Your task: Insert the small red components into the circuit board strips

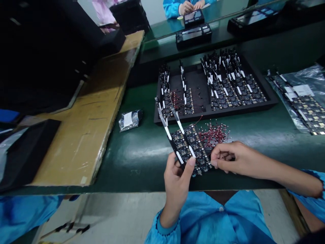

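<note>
My left hand [177, 176] grips the lower edge of a black circuit board panel [191, 145], thumb on top, and holds it tilted above the bench. White-and-dark strips run along the panel and stick out past its far end. At the panel's right edge is my right hand [228, 157], thumb and forefinger pinched together; whatever lies between those fingertips is too small to make out. Just beyond the right hand lies a heap of small parts with red and black wires [214, 134], partly covered by the panel and fingers.
Behind the heap stands a black foam tray [243, 105] with several board panels. To the right, more panels lie on a plastic bag [291, 115]. A small labelled packet [129, 120] sits left, beside a cardboard sheet [101, 112]. Across the bench are a co-worker's hands [191, 6].
</note>
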Motion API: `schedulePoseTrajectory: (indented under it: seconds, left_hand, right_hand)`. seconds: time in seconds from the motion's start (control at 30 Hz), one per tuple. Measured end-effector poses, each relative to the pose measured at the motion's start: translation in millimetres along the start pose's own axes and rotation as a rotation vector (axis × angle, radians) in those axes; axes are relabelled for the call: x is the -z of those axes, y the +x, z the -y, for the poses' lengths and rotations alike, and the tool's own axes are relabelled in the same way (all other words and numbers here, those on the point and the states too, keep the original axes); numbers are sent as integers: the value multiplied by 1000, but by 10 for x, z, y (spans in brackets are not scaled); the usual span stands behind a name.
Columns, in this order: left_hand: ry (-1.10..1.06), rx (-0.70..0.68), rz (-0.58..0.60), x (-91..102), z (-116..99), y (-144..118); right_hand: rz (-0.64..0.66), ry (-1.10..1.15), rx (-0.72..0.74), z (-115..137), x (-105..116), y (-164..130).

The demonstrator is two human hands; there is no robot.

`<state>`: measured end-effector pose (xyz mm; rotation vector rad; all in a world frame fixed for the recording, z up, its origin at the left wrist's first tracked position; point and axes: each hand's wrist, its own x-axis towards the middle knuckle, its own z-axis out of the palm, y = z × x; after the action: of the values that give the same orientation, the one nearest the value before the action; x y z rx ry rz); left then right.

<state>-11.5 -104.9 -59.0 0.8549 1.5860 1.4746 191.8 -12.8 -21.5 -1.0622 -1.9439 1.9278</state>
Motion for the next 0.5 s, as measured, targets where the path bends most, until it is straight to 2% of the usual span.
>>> schedulePoseTrajectory:
  seconds: [0.27,0.37,0.5]
  left_hand:
    - [-75,21,-4,3,27,7]
    - [-128,59,24,17,50,13]
    - [-88,27,24,29,52,7]
  right_hand:
    - [-19,-27,44,-30,-21,17]
    - [27,26,9,-27,-33,8]
    - [58,67,2,-28,-45,-2]
